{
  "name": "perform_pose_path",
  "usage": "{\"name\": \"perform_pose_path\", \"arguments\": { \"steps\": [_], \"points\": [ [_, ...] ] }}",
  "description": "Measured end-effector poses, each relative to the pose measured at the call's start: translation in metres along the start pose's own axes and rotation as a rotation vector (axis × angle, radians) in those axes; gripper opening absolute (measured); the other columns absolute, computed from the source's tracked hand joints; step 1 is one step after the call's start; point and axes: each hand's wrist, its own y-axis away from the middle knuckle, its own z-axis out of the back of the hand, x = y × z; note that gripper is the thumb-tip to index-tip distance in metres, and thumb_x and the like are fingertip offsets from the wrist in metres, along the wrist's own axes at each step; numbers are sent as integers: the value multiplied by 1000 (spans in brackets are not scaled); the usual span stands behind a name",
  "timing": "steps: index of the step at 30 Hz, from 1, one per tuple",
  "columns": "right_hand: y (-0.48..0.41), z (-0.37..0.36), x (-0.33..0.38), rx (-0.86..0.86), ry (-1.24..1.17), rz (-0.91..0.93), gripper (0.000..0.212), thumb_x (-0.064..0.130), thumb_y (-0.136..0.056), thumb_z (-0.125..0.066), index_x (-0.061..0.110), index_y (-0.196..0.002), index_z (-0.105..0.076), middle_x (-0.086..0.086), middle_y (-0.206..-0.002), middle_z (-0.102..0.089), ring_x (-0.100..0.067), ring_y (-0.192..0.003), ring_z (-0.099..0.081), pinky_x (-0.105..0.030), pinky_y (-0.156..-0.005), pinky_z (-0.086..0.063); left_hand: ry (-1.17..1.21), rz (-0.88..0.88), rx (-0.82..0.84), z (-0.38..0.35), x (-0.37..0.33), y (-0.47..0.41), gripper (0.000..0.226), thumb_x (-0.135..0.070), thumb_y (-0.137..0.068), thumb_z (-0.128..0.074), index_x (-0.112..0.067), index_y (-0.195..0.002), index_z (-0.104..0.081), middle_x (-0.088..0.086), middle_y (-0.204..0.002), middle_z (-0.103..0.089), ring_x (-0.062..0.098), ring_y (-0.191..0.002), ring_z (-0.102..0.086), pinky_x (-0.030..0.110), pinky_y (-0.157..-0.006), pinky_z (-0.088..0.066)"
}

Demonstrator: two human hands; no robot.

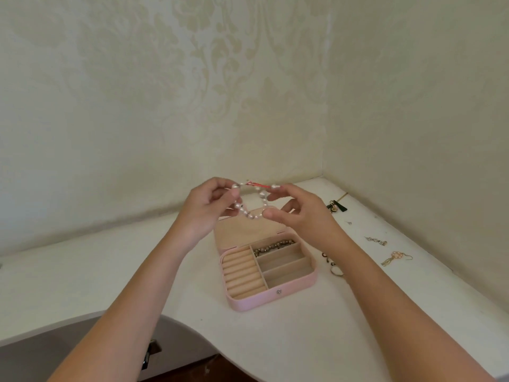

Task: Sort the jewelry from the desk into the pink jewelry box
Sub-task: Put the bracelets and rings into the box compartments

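One open pink rectangular jewelry box [256, 300] rests on the white desk [110, 271]; a gold tassel earring [395, 257] lies at its 3 o'clock. At 12 o'clock, above the lid [242, 230], left hand [205, 208] and right hand [300, 213] pinch a white pearl bracelet [248, 213].

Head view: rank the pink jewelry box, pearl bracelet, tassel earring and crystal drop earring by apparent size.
1. pink jewelry box
2. pearl bracelet, held up nearer the camera, so perhaps flattered
3. tassel earring and crystal drop earring: too alike to rank
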Motion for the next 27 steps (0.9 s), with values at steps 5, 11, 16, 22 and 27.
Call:
{"name": "perform_pose_path", "arguments": {
  "steps": [5, 11, 16, 22, 27],
  "points": [
    [4, 8, 14, 54, -97, 6, 27, 25, -71, -80, 23, -96, -71, 18, -73, -64, 0, -54, -49, -11, -54, -38, -26, -55, 179, -30, -18, 11, 12, -20, -78, -66, -13, -88, -65, -7, -68, -69, 9, -67, -62, 18, -65, -50],
    [6, 26, 15, 221, 48, -43, 10, 19, -76, -77, 15, -76, -68, 18, -63, -61, 3, -54, -50, -6, -54, -35, -47, 63, 221, -38, -10, 13, 19, -6, -82, -69, -14, -95, -59, -4, -67, -64, 11, -62, -61, 19, -64, -49],
    [7, 41, 10, 405, 135, -184, 9, 13, -82, -71, 9, -84, -63, -4, -68, -69, -12, -60, -59, -16, -55, -41, -58, 188, 397, -37, 2, 19, 20, 3, -83, -65, -10, -97, -57, 2, -78, -63, 16, -70, -66, 21, -68, -50],
    [8, 50, 4, 468, 236, -299, 9, 12, -75, -77, 10, -82, -71, 6, -62, -69, -4, -59, -63, -10, -58, -45, -140, 200, 307, -41, 18, 36, 17, 2, -79, -71, -4, -91, -62, 2, -72, -66, 12, -66, -66, 16, -64, -50],
    [10, 44, 2, 511, 358, -318, 11, 28, -68, -82, 23, -76, -77, -2, -80, -73, -7, -75, -64, -19, -72, -44, -193, 206, 251, -41, 24, 43, 16, -2, -76, -74, -11, -85, -65, 0, -73, -68, 16, -66, -68, 20, -66, -51]
  ]
}}
